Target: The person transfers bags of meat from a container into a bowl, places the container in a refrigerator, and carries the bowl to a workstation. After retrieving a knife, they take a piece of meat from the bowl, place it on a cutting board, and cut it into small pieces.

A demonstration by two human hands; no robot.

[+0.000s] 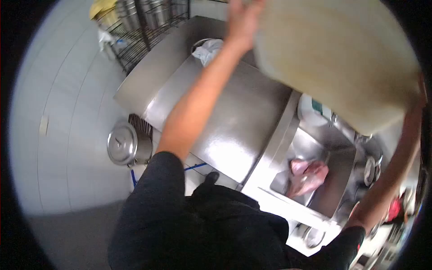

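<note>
A large, off-white cutting board (337, 49) is held up in the air, tilted, across the upper right of the head view. My left hand (244, 24) grips its left edge, with the fingertips cut off by the top of the frame. At the board's right edge is my right hand (416, 96), dark and blurred, closed on the rim. Below the board, a large piece of raw meat (310, 177) lies in the steel sink basin (339, 180).
A steel counter (245, 105) adjoins the sink, with a white plastic bag (208, 51) in a round container at its back. A wire rack (135, 40) holds metal pots. A lidded pot (122, 145) stands at left. A white jug (312, 112) sits behind the sink.
</note>
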